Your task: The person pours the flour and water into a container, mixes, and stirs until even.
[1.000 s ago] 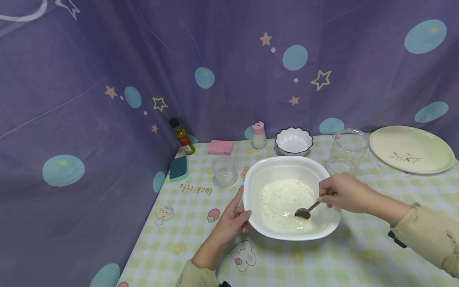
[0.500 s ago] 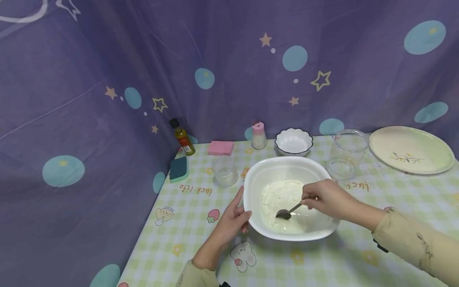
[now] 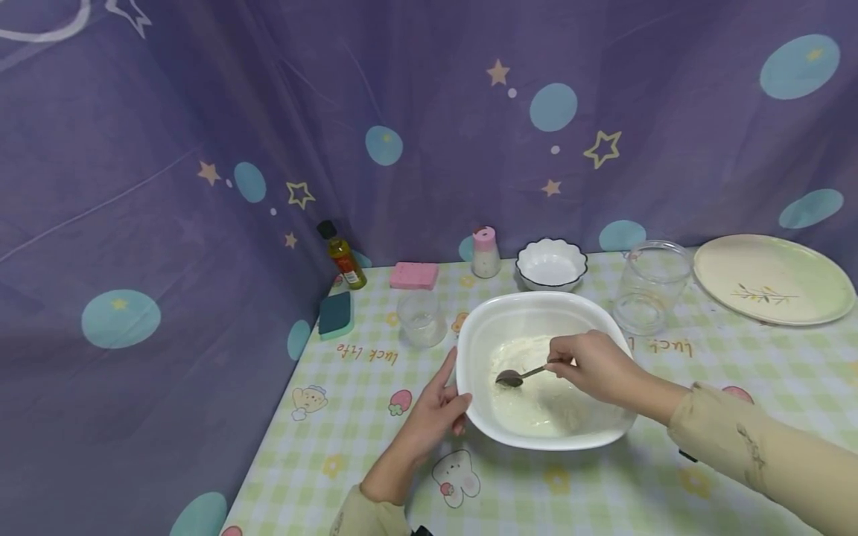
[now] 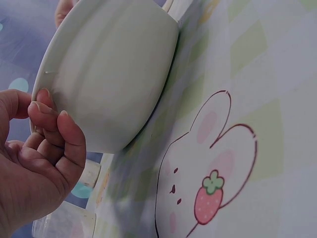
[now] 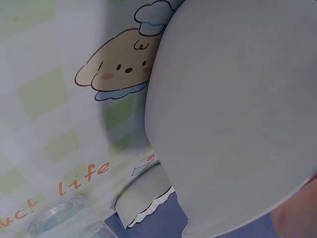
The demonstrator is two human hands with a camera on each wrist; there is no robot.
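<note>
A white basin [image 3: 477,327] stands on the table, holding a pale, wet, floury mixture [image 3: 536,418]. My left hand [image 3: 431,418] grips its left rim; the left wrist view shows thumb and curled fingers [image 4: 72,136] at the edge. Over the basin, my right hand [image 3: 593,366] pinches the handle of a dark metal spoon [image 3: 509,379], whose bowl sits in the mixture towards the left side. The basin's outer wall [image 5: 233,109] fills much of the right wrist view, where only a bit of a hand shows at lower right.
Behind the basin are a clear plastic cup [image 3: 421,320], a pink sponge [image 3: 413,276], a pink-lidded shaker [image 3: 485,253], a scalloped bowl [image 3: 551,264], a clear jar [image 3: 652,286] and an oval plate [image 3: 771,279]. A green sponge [image 3: 336,315] and oil bottle [image 3: 342,257] stand left.
My right hand has drawn the spoon leftward through the mixture, from the basin's right side, and lately slightly farther back. The left hand and the basin have stayed in place.
</note>
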